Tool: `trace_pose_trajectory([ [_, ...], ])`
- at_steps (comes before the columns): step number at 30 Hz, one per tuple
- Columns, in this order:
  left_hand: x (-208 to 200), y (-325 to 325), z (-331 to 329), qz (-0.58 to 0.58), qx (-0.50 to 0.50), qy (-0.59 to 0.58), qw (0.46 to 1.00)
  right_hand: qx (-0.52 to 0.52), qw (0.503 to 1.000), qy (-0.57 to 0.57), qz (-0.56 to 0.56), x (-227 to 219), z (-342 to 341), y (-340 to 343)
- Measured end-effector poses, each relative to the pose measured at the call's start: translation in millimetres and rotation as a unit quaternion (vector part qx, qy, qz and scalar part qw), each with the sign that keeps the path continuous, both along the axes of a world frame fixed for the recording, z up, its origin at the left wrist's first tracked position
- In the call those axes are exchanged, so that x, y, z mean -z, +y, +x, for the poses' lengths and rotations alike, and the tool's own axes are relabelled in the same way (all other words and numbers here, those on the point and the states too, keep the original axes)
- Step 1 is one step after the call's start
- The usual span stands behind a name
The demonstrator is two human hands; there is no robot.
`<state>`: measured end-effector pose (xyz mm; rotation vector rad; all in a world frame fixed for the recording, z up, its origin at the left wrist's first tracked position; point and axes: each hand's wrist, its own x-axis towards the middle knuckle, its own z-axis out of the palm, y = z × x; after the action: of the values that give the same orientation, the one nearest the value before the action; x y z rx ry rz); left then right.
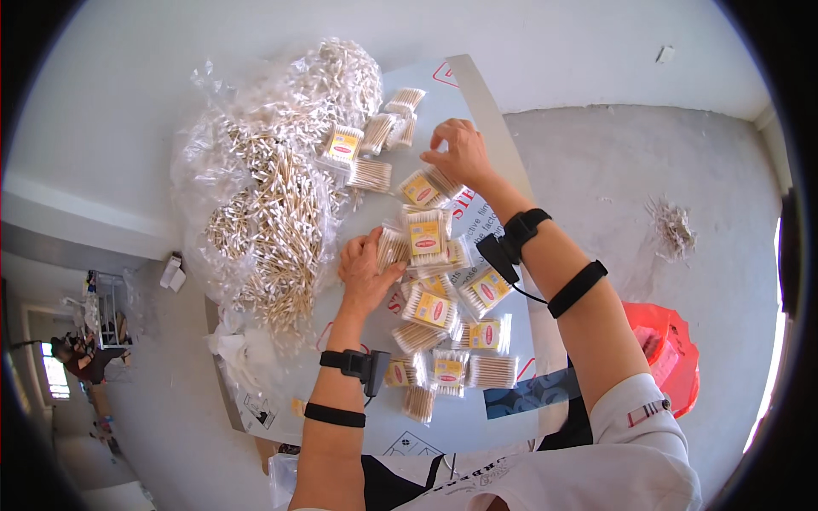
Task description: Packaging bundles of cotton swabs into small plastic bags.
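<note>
Looking down from the head view: pale surface [477, 111] with one long edge running along the person's right. Left hand [365, 271] near the middle of the surface, grip closed on a small clear packet of cotton swabs [393, 249]; packet's long axis roughly upright in the picture, sticks running toward the far edge. Right hand [460, 152] farther out, close to the right edge, fingers curled down on a labelled swab packet [423, 187]; this one lies tilted, long axis slanting from near-left to far-right. Cannot tell whether the right grip has fully closed or only rests on it.

Between the hands, one packet with a yellow label [425, 234] lies with sticks pointing at the far edge. More packets [460, 328] scattered toward the near edge, axes mixed. Large clear bag of loose swabs [273, 187] covers the left side of the surface. Red bag [673, 353] on the floor beyond the right edge.
</note>
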<state>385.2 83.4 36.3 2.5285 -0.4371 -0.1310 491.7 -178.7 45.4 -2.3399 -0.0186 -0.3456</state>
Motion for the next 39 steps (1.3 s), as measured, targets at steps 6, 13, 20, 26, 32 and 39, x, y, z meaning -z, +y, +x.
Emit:
trace_pose_trajectory([
  [6,4,-1,0,0.007,-0.005,-0.003,1.000,0.048,0.996,-0.066,0.039,-17,36,38],
  [13,0,-7,0,-0.010,-0.001,-0.002,1.000,0.026,0.997,0.036,0.070,-19,47,56],
  [20,-2,-2,-3,0.000,-0.016,0.003,1.000,0.090,0.989,0.054,0.102,-18,40,43],
  [26,1,-5,-2,-0.004,-0.018,-0.001,1.000,0.075,0.986,0.076,0.128,-2,47,37],
  [32,-2,-8,-3,-0.019,-0.017,-0.007,1.000,0.083,0.989,-0.099,-0.073,-26,2,45],
  [39,-37,-16,-20,0.061,-0.029,-0.070,0.995,-0.025,0.999,-0.022,-0.004,-59,-163,14],
])
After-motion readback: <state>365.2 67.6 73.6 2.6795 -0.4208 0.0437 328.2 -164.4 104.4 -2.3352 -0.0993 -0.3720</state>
